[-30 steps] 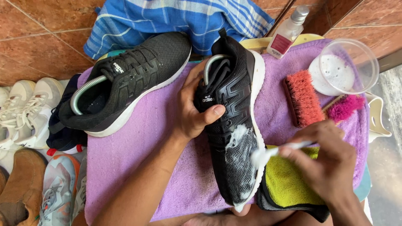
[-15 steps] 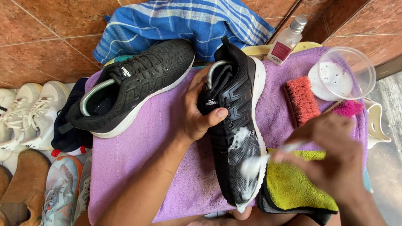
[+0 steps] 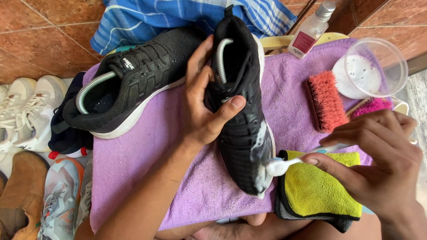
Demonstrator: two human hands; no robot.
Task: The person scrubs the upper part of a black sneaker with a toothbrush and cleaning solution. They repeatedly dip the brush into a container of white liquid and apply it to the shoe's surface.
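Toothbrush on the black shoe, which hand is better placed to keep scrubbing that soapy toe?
Right. The right hand holds the toothbrush, whose bristles sit at the foamy toe of the black shoe. The left hand is busy gripping the shoe's middle, steadying it.

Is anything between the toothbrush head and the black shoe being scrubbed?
Nothing visible. The right hand holds the toothbrush with its head against the foamy toe side of the black shoe, which the left hand grips.
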